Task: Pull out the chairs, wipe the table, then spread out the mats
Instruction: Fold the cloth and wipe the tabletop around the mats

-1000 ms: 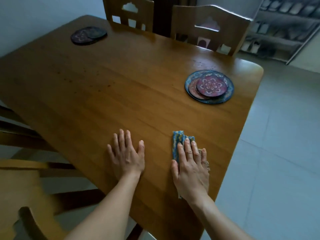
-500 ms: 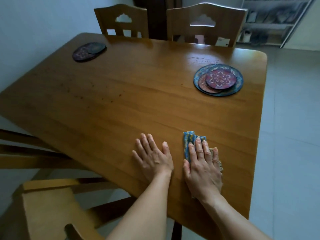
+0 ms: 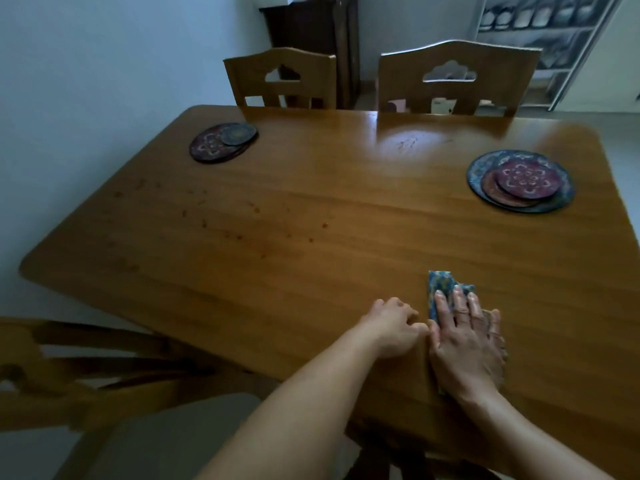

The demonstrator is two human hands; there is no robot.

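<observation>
Room: a dim dining corner with a pale wall along the left and a grey tiled floor (image 3: 620, 133) opening out to the right.
Surface: a glossy rectangular brown wooden table (image 3: 311, 220) with rounded corners is filling most of the view; small dark specks are lying scattered over its left half.
Edges and room: the near edge is running just under the wrists; the middle of the tabletop is lying bare between the two mat stacks.
Cloth: one folded blue patterned cloth (image 3: 439, 285) is lying near the near edge, right of centre, its long axis pointing away from the person toward the far chairs.
Right hand: the right hand (image 3: 465, 344) is pressing flat on the cloth with straight, spread fingers.
Left hand: the left hand (image 3: 393, 329) is resting on the wood just beside the right one, fingers curled under; it appears to be holding nothing, though the fingertips are hidden.
Mats: two stacks of round patterned mats, a dark stack (image 3: 221, 143) at the far left corner and a blue-rimmed stack (image 3: 519, 181) at the far right.
Chairs: two carved wooden chairs at the far edge, left (image 3: 282, 77) and right (image 3: 457, 81), and a third (image 3: 69, 372) at the near left, standing clear of the table.
</observation>
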